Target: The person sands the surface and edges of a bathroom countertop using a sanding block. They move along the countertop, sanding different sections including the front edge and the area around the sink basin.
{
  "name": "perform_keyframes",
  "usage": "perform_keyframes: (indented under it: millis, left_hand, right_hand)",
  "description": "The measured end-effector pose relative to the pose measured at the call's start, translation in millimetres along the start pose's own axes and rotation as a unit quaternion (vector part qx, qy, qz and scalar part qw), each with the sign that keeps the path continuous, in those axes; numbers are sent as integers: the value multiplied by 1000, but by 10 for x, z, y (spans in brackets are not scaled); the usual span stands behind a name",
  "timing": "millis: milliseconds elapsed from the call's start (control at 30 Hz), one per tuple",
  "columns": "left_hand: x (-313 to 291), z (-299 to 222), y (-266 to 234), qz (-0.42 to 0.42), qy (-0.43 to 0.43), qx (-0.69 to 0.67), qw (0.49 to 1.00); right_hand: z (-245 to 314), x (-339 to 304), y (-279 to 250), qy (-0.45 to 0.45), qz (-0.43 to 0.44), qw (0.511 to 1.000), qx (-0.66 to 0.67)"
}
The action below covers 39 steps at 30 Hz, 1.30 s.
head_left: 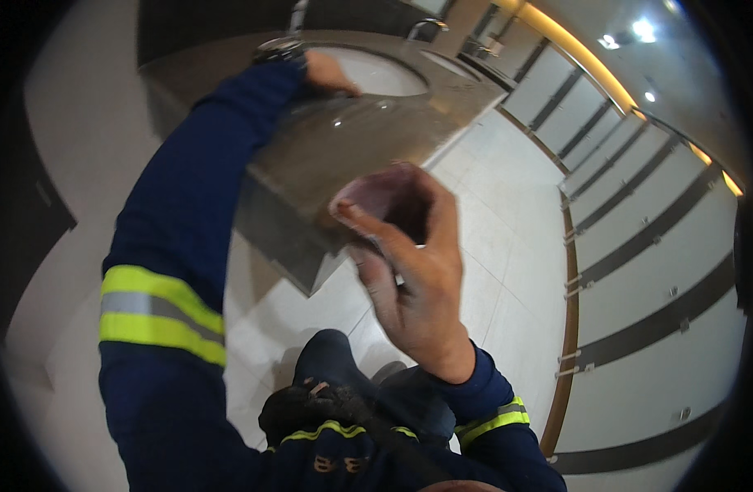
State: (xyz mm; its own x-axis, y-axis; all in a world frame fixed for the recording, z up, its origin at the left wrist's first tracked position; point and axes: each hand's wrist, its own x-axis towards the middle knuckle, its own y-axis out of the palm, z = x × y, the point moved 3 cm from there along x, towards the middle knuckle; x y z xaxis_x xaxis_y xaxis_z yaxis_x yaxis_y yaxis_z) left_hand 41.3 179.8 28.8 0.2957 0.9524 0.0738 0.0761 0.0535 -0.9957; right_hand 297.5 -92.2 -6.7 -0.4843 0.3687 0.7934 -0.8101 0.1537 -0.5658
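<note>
My right hand [425, 287] is raised in front of me, closed on a curled purple-pink sheet [384, 193]. The sheet bends into an open loop with a dark hollow, and whether it is cloth or abrasive paper I cannot tell. Farther off, my left arm stretches over the stone countertop [343, 148]. My left hand [331, 72] rests at the front rim of the nearer white sink basin [376, 72], its fingers extended along the edge. Nothing shows in that hand, though its underside is hidden. A dark watch [279, 51] sits on the left wrist.
A chrome faucet [298, 16] rises behind the near basin; another faucet [427, 28] stands by a second basin [448, 64]. The counter's corner [311, 287] juts toward my legs. Along the right runs a row of white stall doors [639, 271] above pale floor tiles [507, 221].
</note>
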Motion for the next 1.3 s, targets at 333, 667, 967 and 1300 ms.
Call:
perform_keyframes:
  millis: [333,667,967,1300]
  left_hand:
    - [-200,-136,-155,-5,-19,-25,999]
    - [-49,-95,-73,1,-22,-14,1000]
    - [-74,-49,-152,46,-39,-48,997]
    - [-85,16,-147,52,-97,-65,992]
  right_hand:
    - [-2020,616,-252,116,-31,985,-127]
    - [-2411,581,-400,127,-53,980,-146]
    - [-2518,409,-284,147,-129,978,-67]
    - [-1833,283,-81,4,-146,987,-61]
